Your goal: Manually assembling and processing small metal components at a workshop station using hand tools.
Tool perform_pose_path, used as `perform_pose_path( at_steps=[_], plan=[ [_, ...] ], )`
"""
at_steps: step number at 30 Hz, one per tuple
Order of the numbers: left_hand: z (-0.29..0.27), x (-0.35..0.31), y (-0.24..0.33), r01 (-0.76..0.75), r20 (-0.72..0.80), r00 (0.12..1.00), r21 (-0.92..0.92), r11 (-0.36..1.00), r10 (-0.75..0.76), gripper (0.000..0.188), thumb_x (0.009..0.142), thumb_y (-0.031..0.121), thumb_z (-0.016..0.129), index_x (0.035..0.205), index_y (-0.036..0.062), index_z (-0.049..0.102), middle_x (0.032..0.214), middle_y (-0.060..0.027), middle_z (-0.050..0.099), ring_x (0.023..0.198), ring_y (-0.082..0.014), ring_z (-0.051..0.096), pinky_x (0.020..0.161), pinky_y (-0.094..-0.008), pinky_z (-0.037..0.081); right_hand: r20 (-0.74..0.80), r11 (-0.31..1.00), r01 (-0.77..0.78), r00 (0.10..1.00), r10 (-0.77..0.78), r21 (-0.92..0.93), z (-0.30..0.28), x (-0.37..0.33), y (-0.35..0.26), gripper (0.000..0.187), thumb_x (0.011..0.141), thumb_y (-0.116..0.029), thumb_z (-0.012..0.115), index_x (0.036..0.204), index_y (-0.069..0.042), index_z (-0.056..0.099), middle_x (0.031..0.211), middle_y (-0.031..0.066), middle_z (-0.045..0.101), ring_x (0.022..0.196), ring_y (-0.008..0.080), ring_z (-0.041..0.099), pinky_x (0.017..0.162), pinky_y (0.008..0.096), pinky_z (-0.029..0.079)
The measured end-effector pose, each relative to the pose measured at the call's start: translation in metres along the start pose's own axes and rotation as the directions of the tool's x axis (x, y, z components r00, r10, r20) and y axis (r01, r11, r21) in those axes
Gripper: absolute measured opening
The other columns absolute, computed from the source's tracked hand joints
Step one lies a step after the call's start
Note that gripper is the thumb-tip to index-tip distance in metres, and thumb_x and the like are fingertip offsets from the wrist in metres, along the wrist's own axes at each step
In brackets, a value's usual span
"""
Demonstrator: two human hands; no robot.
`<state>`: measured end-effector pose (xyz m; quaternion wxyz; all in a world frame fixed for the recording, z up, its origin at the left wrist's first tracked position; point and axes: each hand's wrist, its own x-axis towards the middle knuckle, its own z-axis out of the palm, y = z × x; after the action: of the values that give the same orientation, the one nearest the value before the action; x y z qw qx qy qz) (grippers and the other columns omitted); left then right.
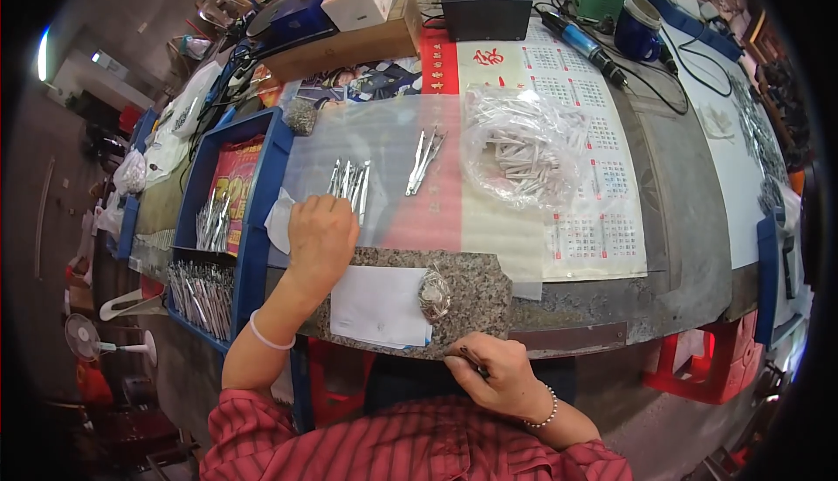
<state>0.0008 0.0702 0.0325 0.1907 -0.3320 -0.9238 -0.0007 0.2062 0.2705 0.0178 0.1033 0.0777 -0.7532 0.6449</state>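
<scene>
My left hand [323,230] reaches over a plastic sheet [397,219], its fingers curled down at a row of slender silver metal tools [351,181]. Its fingertips are hidden, so whatever they pinch does not show. Close to my body, my right hand [499,374] is closed around a thin dark tool [472,359], most of it covered by the fingers. Between the hands lies a speckled stone slab [476,276] bearing white paper [377,306] and a round, shiny, plastic-wrapped bundle [435,294]. A few similar silver tools [425,162] lie fanned to the right of the row.
A clear bag of white-wrapped slim pieces [528,154] rests on a printed calendar sheet [602,237]. Left stands a blue bin [278,145] with bundles of metal tools [201,298]. Behind are a black box [486,11], a blue rotary handpiece [580,43] and a mug [638,29].
</scene>
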Motion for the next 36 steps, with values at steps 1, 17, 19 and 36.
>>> perform_pose_path(
  at_steps=[1,17,19,36],
  plan=[
    [0.0,0.003,0.002,-0.044,0.006,0.999,-0.055,0.998,0.044,0.009,0.077,0.009,0.063,0.071,0.0066,0.056,0.073,-0.0091,0.055,0.075,-0.0277,0.056,0.068,-0.0408,0.041,0.035,1.0,-0.009,0.999,0.01,-0.011,-0.001,-0.002,0.002,0.01,0.08,-0.004,0.068,0.089,-0.001,0.062,0.074,0.0097,0.061,0.056,0.0188,0.056,0.051,0.0285,0.044],
    [0.033,0.042,-0.001,-0.11,0.095,0.989,-0.072,0.991,0.117,0.007,0.079,0.011,0.061,0.082,0.0064,0.066,0.079,-0.0101,0.058,0.081,-0.0282,0.058,0.069,-0.0406,0.043,0.077,0.998,0.015,0.997,-0.01,-0.059,-0.003,-0.001,0.0,0.014,0.08,-0.007,0.068,0.092,-0.002,0.062,0.077,0.01,0.06,0.061,0.0242,0.061,0.053,0.0318,0.048],
    [0.037,0.052,0.005,0.068,0.121,0.992,-0.436,0.897,-0.016,0.012,0.079,0.012,0.059,0.085,0.0035,0.065,0.081,-0.0125,0.063,0.078,-0.0305,0.061,0.069,-0.041,0.047,0.075,0.998,0.016,0.997,-0.011,-0.067,-0.002,-0.001,-0.001,0.014,0.081,-0.007,0.068,0.092,-0.002,0.062,0.076,0.01,0.06,0.061,0.024,0.061,0.053,0.0316,0.048],
    [0.07,0.101,0.01,0.316,0.41,0.901,-0.396,0.862,-0.142,0.022,0.071,0.018,0.058,0.077,-0.0018,0.065,0.076,-0.0225,0.065,0.073,-0.0375,0.064,0.07,-0.0417,0.051,0.05,0.996,0.026,0.999,-0.021,-0.089,0.001,-0.004,0.002,0.014,0.081,-0.007,0.068,0.093,-0.001,0.062,0.073,0.0102,0.059,0.059,0.0237,0.06,0.052,0.0318,0.047]
  ],
)
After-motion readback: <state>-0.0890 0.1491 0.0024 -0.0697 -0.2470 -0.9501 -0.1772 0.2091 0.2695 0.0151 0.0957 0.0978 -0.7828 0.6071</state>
